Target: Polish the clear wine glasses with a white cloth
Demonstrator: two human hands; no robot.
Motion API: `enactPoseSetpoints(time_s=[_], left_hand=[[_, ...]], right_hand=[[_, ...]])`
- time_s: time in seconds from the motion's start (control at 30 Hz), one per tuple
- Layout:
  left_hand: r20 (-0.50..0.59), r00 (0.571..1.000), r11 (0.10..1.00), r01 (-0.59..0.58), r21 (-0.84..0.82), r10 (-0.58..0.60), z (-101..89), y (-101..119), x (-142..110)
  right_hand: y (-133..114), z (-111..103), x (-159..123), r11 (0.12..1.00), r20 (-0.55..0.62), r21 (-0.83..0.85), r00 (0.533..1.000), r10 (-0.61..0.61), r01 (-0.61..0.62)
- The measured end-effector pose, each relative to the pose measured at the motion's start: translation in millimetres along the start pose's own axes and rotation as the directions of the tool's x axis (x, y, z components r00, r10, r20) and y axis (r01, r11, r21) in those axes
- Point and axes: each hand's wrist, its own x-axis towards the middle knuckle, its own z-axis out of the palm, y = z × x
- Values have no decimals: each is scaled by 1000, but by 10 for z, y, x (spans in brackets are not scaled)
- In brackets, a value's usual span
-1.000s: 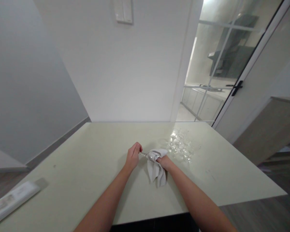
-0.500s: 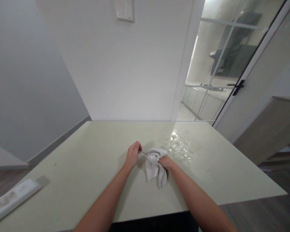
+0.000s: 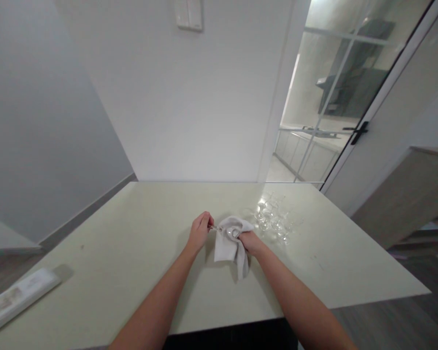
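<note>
My left hand (image 3: 200, 230) is closed around the stem end of a clear stemmed glass (image 3: 229, 232), held sideways just above the pale table (image 3: 131, 253). My right hand (image 3: 250, 241) grips a white cloth (image 3: 228, 247) that is wrapped round the bowl of the glass, and the cloth's loose ends hang down toward the table. Much of the bowl is hidden by the cloth. Both hands are over the middle of the table.
Several clear glasses (image 3: 273, 218) stand in a cluster just right of my hands. A long white box (image 3: 16, 299) lies at the table's left front edge. A white wall is behind the table, a glass door (image 3: 336, 97) at the right, and a wooden cabinet (image 3: 409, 194) beyond.
The cloth's hanging part has shifted left and its folds have changed around the bowl. My hands and the glass have moved slightly up in view.
</note>
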Motion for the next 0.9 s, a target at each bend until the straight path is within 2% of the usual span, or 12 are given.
enactPoseSetpoints(time_s=[0.13, 0.27, 0.3, 0.37, 0.47, 0.53, 0.57, 0.63, 0.73, 0.83, 0.9], left_hand=[[-72, 992, 989, 93, -117, -102, 19, -10, 17], [-90, 988, 986, 114, -123, -126, 70, -23, -16], [-53, 990, 986, 120, -112, -127, 87, -22, -36], [102, 987, 988, 135, -80, -127, 118, -18, -84], [360, 929, 995, 95, -4, -87, 142, -10, -143], [416, 908, 998, 26, 60, -48, 134, -7, -151], [401, 916, 996, -9, 87, -27, 124, -4, -145], [318, 948, 993, -59, 104, 23, 98, 8, -120], [199, 977, 996, -89, 26, 83, 63, 44, -91], [184, 980, 996, -66, -63, 76, 47, 73, -93], [245, 968, 991, -29, -127, 60, 38, 70, -102]], right_hand=[[-65, -1, 32, 978, -120, 211, 993, 23, 3], [-172, 9, 17, 942, 71, 333, 995, -72, 44], [-178, 16, 10, 942, 89, 329, 991, -102, 68], [-150, 24, 10, 952, 40, 281, 989, -142, 126], [-40, 1, 61, 962, -114, 207, 981, -155, 176], [36, -38, 111, 976, -203, 124, 967, -153, 180], [67, -59, 132, 982, -220, 53, 961, -167, 183], [107, -86, 154, 965, -161, -133, 956, -245, 225], [117, -49, 129, 882, 103, -304, 933, -345, 360], [88, 55, 57, 883, 263, -247, 905, -335, 399], [60, 111, 2, 916, 285, -170, 908, -307, 363]])
